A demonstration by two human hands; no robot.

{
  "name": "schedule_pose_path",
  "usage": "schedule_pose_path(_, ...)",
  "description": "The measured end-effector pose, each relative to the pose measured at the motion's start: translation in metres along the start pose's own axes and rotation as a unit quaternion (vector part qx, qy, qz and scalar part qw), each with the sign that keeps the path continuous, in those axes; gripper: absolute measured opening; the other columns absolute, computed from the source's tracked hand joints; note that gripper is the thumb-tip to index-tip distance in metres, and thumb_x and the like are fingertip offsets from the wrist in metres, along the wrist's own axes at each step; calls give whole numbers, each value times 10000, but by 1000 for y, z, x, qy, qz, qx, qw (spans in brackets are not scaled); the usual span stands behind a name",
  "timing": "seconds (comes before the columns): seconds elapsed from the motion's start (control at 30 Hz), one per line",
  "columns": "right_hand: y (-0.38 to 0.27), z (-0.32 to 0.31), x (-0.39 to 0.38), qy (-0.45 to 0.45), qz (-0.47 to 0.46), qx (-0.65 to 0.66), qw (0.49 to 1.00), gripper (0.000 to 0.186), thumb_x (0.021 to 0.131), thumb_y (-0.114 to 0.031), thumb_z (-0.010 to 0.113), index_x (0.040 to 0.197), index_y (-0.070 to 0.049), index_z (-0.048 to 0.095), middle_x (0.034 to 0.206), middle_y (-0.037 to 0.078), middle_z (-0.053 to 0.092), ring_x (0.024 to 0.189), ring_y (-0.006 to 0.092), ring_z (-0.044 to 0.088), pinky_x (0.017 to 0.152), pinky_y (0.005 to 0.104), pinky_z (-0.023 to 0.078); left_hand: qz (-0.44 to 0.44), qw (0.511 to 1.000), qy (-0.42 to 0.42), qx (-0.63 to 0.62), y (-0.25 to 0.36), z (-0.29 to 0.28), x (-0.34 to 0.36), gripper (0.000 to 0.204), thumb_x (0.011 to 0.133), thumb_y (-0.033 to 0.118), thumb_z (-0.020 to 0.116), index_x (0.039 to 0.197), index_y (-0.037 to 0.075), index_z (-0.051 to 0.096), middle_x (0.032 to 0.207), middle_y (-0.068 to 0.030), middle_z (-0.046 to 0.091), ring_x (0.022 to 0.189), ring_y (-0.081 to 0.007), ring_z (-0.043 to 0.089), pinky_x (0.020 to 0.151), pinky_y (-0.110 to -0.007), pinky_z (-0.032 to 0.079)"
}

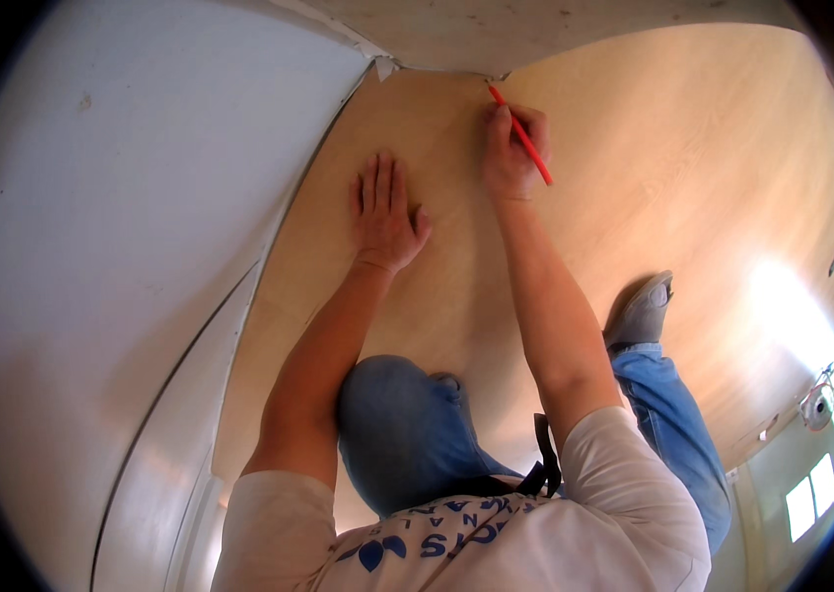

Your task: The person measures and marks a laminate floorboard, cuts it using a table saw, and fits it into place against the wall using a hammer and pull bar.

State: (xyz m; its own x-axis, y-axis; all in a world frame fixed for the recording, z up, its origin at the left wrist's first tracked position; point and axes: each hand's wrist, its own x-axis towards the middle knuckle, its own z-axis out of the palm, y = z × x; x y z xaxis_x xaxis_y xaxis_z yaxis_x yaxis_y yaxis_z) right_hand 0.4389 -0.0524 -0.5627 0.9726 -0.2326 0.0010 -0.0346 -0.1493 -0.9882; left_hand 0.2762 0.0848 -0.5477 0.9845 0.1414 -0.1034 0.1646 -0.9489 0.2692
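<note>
The big wood sheet [693, 178] is under the fingers of both hands and goes far out to the right of them; the white wall [141, 197] is to the left of the left fingers; the grey piece [575, 25] is past the fingertips, by the wood's far edge. The left hand [384, 225] lies flat on the wood, its fingers a little spread, its thumb out to the side, holding nothing; the right hand [508, 176] has its fingers pinching the red pencil [526, 146]; the pencil's tip sticks out ahead of those fingers, just beside the far edge; I cannot tell if it touches the wood. The wood looks to be already laid down; the marking looks only just begun or not yet begun, as I can make out no pencil line near the fingers; most of the marking seems left.
</note>
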Motion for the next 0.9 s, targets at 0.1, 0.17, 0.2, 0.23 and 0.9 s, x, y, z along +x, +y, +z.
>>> schedule_pose_path(0.1, 2, 2, 2, 5, 24, 14, 1000, 145, 965, -176, 722, 942, -45, 665, 840, 72, 716, 744, 138, 656, 699, 302, 551, 3, 1000, 4, 4, 0, 1, 0, 814, 886, 424, 550, 1542, -27, 382, 1655, -217, 314, 1543, -399, 259, 1249, -577, 158)
schedule_pose_path(0.17, 1, 0, 1, 11, 29, 3, 1000, 141, 963, -172, 723, 939, -46, 664, 849, 75, 722, 751, 138, 660, 702, 301, 552, 4, 1000, 4, 6, -1, 1, 0, 812, 890, 430, 543, 1542, -27, 383, 1653, -219, 318, 1541, -401, 265, 1246, -579, 161)
schedule_pose_path(0.2, 0, 1, 0, 15, 31, -2, 999, 139, 962, -169, 723, 937, -47, 664, 854, 77, 725, 755, 138, 662, 704, 301, 552, 2, 1000, 3, 6, -1, 1, 0, 811, 891, 431, 541, 1542, -26, 385, 1651, -219, 321, 1540, -402, 267, 1245, -580, 163)
schedule_pose_path(0.23, -2, 1, 0, 14, 32, 9, 999, 139, 962, -170, 723, 938, -47, 663, 859, 80, 727, 759, 138, 666, 704, 302, 553, 1, 1000, 1, 7, -1, 0, 1, 810, 893, 432, 539, 1542, -26, 386, 1650, -220, 324, 1539, -403, 269, 1244, -582, 165)
schedule_pose_path(0.9, 3, 1, 2, 9, 31, 34, 999, 136, 960, -158, 721, 958, -41, 652, 868, 73, 709, 775, 155, 678, 715, 318, 558, 3, 1000, 6, 8, 2, 1, 4, 800, 887, 414, 553, 1530, -37, 399, 1652, -216, 326, 1542, -396, 269, 1243, -578, 169)
